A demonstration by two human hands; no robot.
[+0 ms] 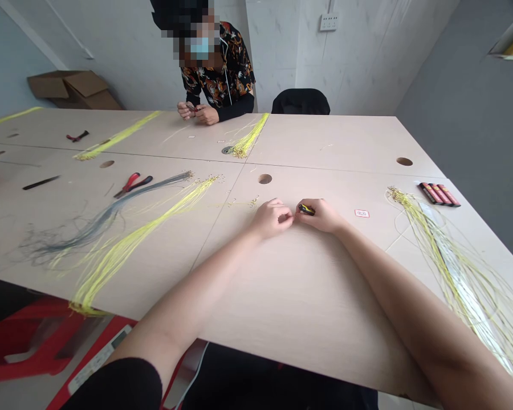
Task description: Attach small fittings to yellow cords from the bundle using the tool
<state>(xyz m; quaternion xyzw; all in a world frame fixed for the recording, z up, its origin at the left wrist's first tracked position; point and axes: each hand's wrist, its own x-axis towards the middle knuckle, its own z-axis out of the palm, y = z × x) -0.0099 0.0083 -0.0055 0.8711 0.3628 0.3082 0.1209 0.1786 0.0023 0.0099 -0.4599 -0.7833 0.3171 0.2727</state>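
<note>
My left hand (274, 219) is over the middle of the table, its thumb and fingers curled into a pinch. Whatever sits between those fingertips is too small to make out. Close beside it, my right hand (320, 214) is closed around a small black-and-yellow tool (306, 209), mostly hidden by the fingers. The fingertips of both hands nearly meet. Just left of my left hand lie a few short yellow strands with small gold-coloured ends (254, 201). Further left, a bundle of yellow strands (154, 219) stretches to the table's front edge.
A grey strand bundle (106, 219), red-and-black pliers (132, 183) and a dark slim tool (41, 182) lie left. Another yellow bundle (442, 259) and several dark-red tubes (439, 194) lie right. Across the table (325, 142), a masked person (218, 74) holds a small tool.
</note>
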